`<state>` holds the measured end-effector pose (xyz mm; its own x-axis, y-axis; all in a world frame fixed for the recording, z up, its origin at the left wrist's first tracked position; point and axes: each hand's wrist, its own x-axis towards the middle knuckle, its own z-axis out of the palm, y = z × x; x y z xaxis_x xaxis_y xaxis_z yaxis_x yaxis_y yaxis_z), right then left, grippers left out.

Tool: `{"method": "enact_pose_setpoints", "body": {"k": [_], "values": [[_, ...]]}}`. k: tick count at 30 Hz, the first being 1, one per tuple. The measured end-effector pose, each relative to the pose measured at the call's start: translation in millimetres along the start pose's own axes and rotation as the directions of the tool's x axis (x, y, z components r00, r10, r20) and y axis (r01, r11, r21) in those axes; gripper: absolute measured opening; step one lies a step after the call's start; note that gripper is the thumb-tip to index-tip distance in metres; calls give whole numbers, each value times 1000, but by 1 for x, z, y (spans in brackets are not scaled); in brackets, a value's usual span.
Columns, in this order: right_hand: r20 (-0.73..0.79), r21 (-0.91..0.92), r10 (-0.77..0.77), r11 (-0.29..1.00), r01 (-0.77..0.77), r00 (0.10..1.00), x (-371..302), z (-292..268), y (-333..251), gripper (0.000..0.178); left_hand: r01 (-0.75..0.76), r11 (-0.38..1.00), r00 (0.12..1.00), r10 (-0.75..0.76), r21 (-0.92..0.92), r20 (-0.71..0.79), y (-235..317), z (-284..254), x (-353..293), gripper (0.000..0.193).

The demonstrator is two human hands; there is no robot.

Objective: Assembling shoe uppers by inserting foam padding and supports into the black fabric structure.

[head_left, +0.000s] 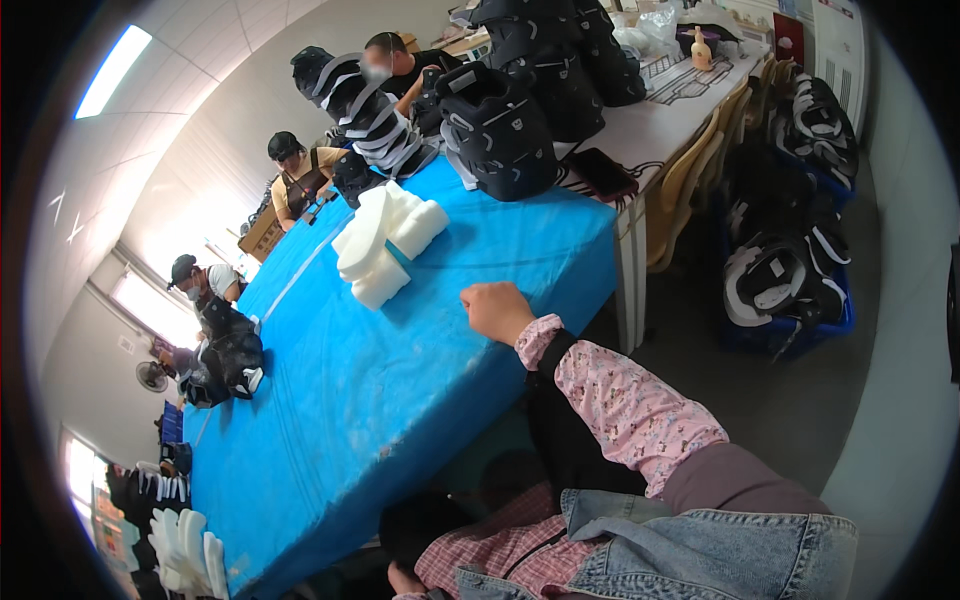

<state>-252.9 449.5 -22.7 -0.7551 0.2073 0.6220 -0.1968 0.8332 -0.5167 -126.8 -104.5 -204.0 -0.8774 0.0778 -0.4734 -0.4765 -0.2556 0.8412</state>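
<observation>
My right hand (497,312) is curled into a fist over the near edge of the blue-covered table (340,440). Nothing sticks out of it, and its palm side is hidden. A black band (556,352) circles that wrist, above a pink floral sleeve. Past the fist, to the left, lies a small pile of white foam pads (385,245), apart from the hand. Low at the bottom edge, by my lap, only a bit of my left hand (403,582) shows; its fingers are hidden.
Black helmet-like shells (500,130) are stacked at the far end, near a dark phone (602,174). More black gear (225,355) sits on the left edge. White foam pieces (185,550) stand lower left. Blue crates (790,335) and wooden chairs (672,205) are right. Several people work across the table.
</observation>
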Motion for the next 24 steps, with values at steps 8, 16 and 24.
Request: {"method": "enact_pose_setpoints", "body": {"k": [8, 16, 24], "values": [[23, -56, 65, 996, -64, 998, -8, -6, 9, 14, -265, 934, 778, 354, 240, -519, -12, 50, -13, 41], [35, -57, 33, 998, -31, 999, 2, 5, -4, 17, -140, 732, 539, 621, 667, -568, -31, 16, -4, 42], [-10, -162, 39, 986, -40, 999, -4, -6, 15, 12, -77, 641, 502, 687, 764, -526, -18, 58, -22, 35]]}}
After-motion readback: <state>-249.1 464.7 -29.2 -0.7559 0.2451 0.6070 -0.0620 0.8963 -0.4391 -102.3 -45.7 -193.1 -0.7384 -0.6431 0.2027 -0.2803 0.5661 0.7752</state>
